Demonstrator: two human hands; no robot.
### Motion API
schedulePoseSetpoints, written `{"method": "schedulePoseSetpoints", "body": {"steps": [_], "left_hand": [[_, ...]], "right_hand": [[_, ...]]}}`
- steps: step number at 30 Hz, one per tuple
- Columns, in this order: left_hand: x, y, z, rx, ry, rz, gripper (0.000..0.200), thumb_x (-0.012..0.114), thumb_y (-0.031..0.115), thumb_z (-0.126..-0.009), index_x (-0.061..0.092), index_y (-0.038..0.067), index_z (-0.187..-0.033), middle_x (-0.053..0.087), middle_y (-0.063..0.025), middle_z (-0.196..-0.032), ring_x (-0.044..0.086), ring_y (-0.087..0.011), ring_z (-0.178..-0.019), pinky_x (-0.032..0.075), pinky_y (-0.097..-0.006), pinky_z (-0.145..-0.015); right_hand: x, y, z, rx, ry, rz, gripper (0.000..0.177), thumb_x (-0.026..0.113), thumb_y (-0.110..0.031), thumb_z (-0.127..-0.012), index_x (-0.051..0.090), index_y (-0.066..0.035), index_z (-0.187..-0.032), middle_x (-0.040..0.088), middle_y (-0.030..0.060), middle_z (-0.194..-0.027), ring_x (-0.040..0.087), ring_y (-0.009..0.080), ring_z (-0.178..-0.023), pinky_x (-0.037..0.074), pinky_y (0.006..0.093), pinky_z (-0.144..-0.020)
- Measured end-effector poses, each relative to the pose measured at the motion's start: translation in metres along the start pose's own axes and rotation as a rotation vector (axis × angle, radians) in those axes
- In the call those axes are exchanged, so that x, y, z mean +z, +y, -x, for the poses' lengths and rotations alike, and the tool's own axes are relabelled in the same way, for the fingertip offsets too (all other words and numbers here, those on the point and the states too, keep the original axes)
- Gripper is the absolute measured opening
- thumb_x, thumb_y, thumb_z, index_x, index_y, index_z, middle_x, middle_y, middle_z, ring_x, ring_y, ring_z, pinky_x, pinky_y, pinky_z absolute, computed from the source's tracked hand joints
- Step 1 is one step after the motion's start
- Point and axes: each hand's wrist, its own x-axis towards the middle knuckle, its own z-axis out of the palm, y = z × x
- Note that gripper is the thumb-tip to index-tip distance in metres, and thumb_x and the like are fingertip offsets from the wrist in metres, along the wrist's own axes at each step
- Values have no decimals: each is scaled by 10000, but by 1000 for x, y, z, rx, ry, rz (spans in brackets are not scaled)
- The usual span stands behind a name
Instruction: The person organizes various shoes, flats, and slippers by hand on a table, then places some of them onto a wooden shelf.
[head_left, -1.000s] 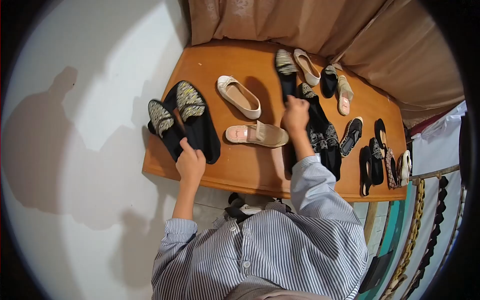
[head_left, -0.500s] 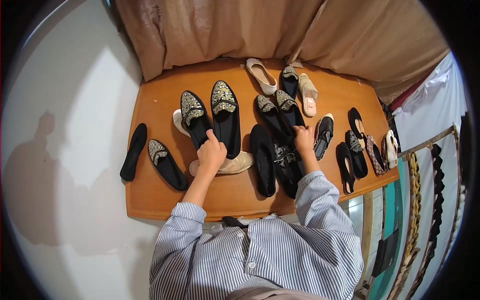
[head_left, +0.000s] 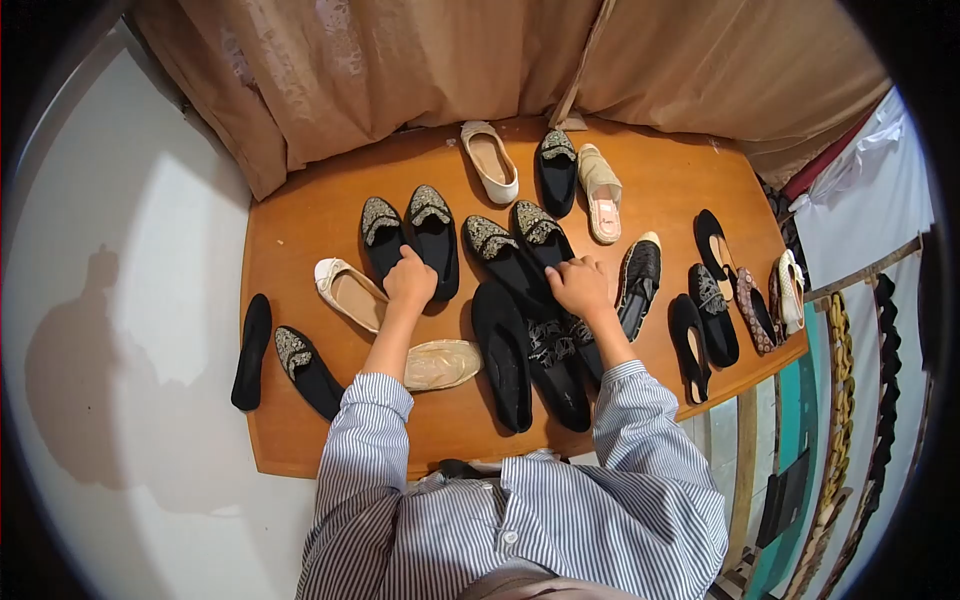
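Note:
My left hand (head_left: 410, 279) is closed on the inner edges of a pair of black loafers (head_left: 432, 245) with gold-patterned toes, standing side by side at the table's middle left. Just right of them, my right hand (head_left: 580, 288) is closed at the heel of a similar black loafer (head_left: 541, 232), whose mate (head_left: 492, 245) lies against it. Below that hand are a plain black flat (head_left: 503, 350) and black patterned shoes (head_left: 556, 375), one partly covered by the hand and wrist. A cream flat (head_left: 350, 292) and a beige shoe (head_left: 441, 364) lie near my left forearm.
The wooden table (head_left: 300, 225) also bears a white flat (head_left: 490, 165), a black loafer (head_left: 556, 170), a beige slip-on (head_left: 600, 195) and a black espadrille (head_left: 638, 285). Several shoes cluster at right, two at left. A brown curtain (head_left: 400, 70) hangs behind; a wall (head_left: 190, 250) stands left.
My left hand has lowered the loafer pair onto the table, baring the cream flat and beige shoe. My right hand stays at its loafer's heel. The view has shifted slightly.

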Motion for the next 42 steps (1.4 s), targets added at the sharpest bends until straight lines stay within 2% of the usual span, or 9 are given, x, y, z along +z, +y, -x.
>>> {"method": "schedulePoseSetpoints", "body": {"steps": [5,11,17,23,27,33,35,39,42], "left_hand": [[19,-12,-11,-74,-87,-39,334,488,128,-755,382,-61,-1009,605,-245,-838,605,-373,-790,489,-434,-691],[20,-34,-7,-224,-227,-19,383,500,139,-761,369,-47,-1069,556,-267,-996,571,-381,-909,470,-426,-768],[18,-8,20,202,370,-17,410,547,115,-658,469,30,-1052,479,-136,-968,488,-309,-871,432,-434,-687],[46,56,38,183,-329,410,504,500,320,-822,353,45,-1217,555,-187,-1060,504,-357,-1018,386,-414,-879],[49,67,33,204,-361,466,545,514,289,-817,306,30,-1249,498,-252,-1129,479,-380,-1060,375,-413,-901],[70,32,40,274,-556,545,542,497,249,-821,259,11,-1246,497,-253,-1136,502,-373,-1030,377,-413,-906],[93,16,44,280,-432,788,521,485,253,-837,245,17,-1235,496,-226,-1132,506,-339,-1027,372,-387,-914],[73,8,34,-329,-365,1583,528,407,438,-875,349,20,-1192,501,-89,-1105,514,-181,-920,406,-302,-779],[60,2,37,-261,-502,1783,597,411,485,-861,345,13,-1221,489,-88,-1146,486,-192,-987,397,-352,-832]], "right_hand": [[1,-9,-26,97,-434,36,386,510,-416,-773,646,-84,-916,636,134,-847,539,282,-931,420,390,-798],[0,32,-16,-79,-355,-132,291,594,-297,-720,641,-104,-933,576,118,-988,481,304,-990,414,390,-843],[-4,38,-14,-21,-394,-160,254,604,-247,-715,645,-90,-910,561,101,-1002,509,321,-948,429,404,-821],[28,48,-102,-62,255,-323,285,542,-117,-766,518,-65,-1046,542,156,-1010,523,344,-927,435,415,-784],[67,59,-129,73,25,-306,230,550,-122,-772,534,-45,-988,545,155,-978,531,349,-912,440,428,-755],[-3,0,-93,2,360,-400,138,560,-46,-751,543,-19,-885,546,166,-845,535,360,-801,438,417,-687],[-21,-36,-61,-88,343,-478,130,572,-12,-720,546,-19,-847,544,151,-824,535,344,-765,440,404,-677],[-14,-80,-12,-327,211,-517,152,573,9,-663,552,-37,-806,529,112,-760,528,294,-699,440,367,-617],[19,-94,12,-501,121,-389,143,588,-41,-632,549,-61,-768,513,69,-748,516,245,-691,431,331,-615]]}}
